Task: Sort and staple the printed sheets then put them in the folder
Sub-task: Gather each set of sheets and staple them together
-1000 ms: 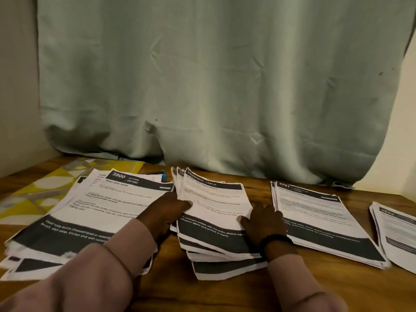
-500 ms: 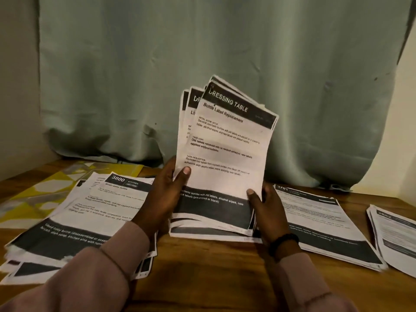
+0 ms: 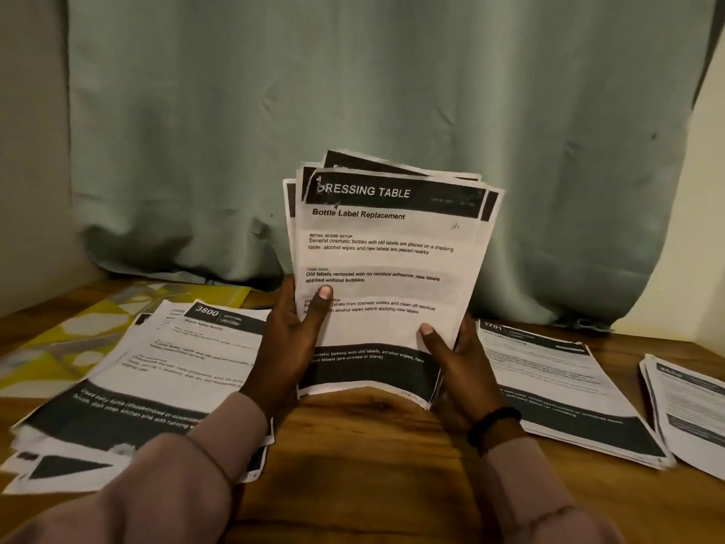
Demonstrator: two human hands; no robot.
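While both hands hold it upright above the wooden table (image 3: 365,437), the bundle of sheets (image 3: 388,276) headed "Dressing Table" stands with its lower edge just over the tabletop and its top edges fanned and uneven. The left hand (image 3: 292,343) grips the left side with its thumb across the front page; the right hand (image 3: 451,367) grips the lower right corner the same way, so the hands sit apart with the paper between them. This looks like the squaring-up part of sorting, before any stapling. The next move probably calls for tapping the lower edge on the table until the pages line up, then fetching a stapler, which I cannot see here. Other piles lie flat: the "3800" pile (image 3: 164,371) to the left, another pile (image 3: 557,390) to the right, and a further one (image 3: 690,410) at the far right. The yellow folder (image 3: 78,327) lies at the back left, partly under the left pile.
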